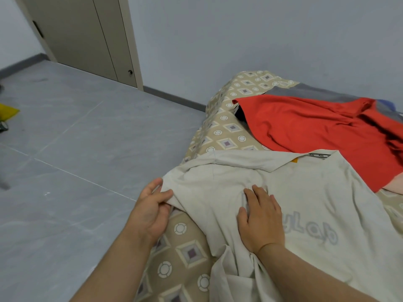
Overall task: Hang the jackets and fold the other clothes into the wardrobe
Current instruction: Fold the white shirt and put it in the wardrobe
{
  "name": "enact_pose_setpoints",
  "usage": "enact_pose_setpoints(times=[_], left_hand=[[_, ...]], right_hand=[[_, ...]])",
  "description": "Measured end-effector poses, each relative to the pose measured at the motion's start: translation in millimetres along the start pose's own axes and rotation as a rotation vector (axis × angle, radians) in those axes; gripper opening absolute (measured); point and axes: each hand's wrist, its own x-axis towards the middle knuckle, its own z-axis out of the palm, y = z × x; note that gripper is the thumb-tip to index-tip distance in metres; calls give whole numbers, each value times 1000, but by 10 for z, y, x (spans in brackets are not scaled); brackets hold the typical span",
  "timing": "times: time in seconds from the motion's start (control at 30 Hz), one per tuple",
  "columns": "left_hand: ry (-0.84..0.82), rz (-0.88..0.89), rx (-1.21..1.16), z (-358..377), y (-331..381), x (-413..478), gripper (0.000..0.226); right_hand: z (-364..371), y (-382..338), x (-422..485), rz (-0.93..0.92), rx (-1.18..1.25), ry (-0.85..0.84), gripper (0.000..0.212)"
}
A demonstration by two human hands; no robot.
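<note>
Both forearms are extended over the patterned bed cover (pixel 229 127), where the cream T-shirt (pixel 327 192) is spread print-up, evidently for folding. The shirt is pressed flat by the right hand (pixel 260 221), its fingers straight and slightly apart on the chest, probably so that the cloth cannot slide. The shirt's near-left edge is pinched between the thumb and curled fingers of the left hand (pixel 152 210) and raised a little, seemingly to be folded inward. A red garment (pixel 305 127) is seen beyond, touching the shirt's far edge.
</note>
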Motion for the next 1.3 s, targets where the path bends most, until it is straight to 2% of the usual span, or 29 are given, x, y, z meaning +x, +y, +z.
enact_pose_setpoints(times=[0.07,0.13,0.23,0.3,0.37,0.43,0.5,0.57,0.63,0.7,0.77,0.87,0.93,0.97,1.03,1.07,1.13,1.2,1.27,1.3], left_hand=[[6,24,-36,-35,9,-23,53],[48,31,16,-90,18,-16,52],[136,-49,106,-179,-49,22,46],[184,-112,151,-190,-79,-2,28],[171,-172,161,-149,-113,-36,11],[158,-206,164,-103,-100,-34,14],[121,-259,175,-63,-94,2,20],[54,-322,184,-56,-85,58,28],[-11,-342,168,-57,-83,125,27],[-70,-289,118,-72,-88,223,30],[-97,-105,59,-78,-77,338,40],[-58,148,48,-30,-40,418,54],[28,206,70,0,-40,457,57],[89,175,74,-7,-49,484,51],[123,-50,39,-27,-62,496,23],[85,-207,37,-23,-55,463,19],[-9,-423,53,-2,-43,412,24],[-30,-449,76,44,-20,387,25],[-62,-380,-7,50,46,363,29],[-111,-320,-97,36,91,348,35]], right_hand=[[1,12,-1,-3,-4,0,60],[-5,-4,-3,0,0,-9,63],[-59,-26,-4,-8,11,-29,63],[-74,-14,1,-31,22,-41,56],[-159,44,35,-53,67,-50,49],[-291,122,231,-22,192,-19,43],[-411,196,561,61,312,-5,49],[-489,199,876,49,213,-27,64],[-487,207,1185,-29,78,-69,56],[-485,208,1481,-113,13,-100,32],[-514,170,1788,-111,50,-47,19],[-581,88,2185,41,209,118,20],[-558,66,2295,172,282,115,26],[-522,31,2283,197,242,79,30],[-442,-98,2131,88,-44,74,34],[-393,-196,2043,-39,-208,123,35],[-323,-444,1883,-304,-325,152,37],[-246,-672,1824,-428,-305,26,44],[-194,-851,1842,-386,-214,-126,48],[-185,-917,1879,-364,-165,-146,44]])
